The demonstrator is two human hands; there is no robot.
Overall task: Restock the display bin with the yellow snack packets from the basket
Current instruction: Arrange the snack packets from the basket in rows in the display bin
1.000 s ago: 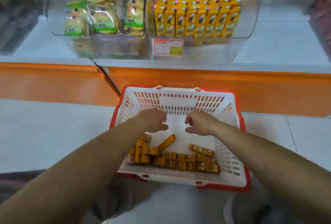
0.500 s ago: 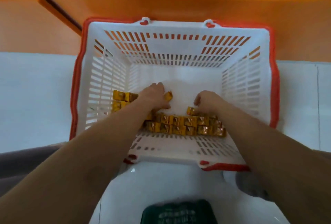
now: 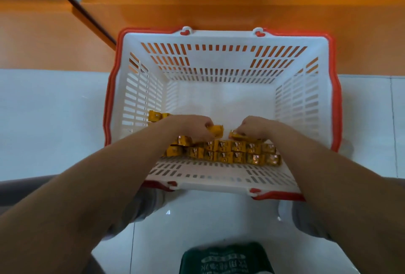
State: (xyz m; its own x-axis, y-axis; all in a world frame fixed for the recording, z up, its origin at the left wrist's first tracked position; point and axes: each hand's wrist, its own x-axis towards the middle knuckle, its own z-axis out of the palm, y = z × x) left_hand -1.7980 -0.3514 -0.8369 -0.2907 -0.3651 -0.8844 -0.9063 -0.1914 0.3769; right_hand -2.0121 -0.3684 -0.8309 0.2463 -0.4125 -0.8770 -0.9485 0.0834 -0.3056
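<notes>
The left forearm (image 3: 114, 173) and right forearm (image 3: 315, 170) reach forward and converge. The left hand (image 3: 188, 126) lies knuckles-up, fingers curled round a yellow snack packet (image 3: 217, 131). Just beside it, the right hand (image 3: 255, 126) pinches a second packet (image 3: 235, 136) with bent fingertips.

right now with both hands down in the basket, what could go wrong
1. The left hand pinches one loose packet near its end; a thin hold like that may slip on the lift.
2. The right hand grips an end packet lying against the packed rows; pulling it could knock neighbours out of line.
3. Both forearms cross the near wall of the basket, so a fast lift might catch it and tip it.
</notes>
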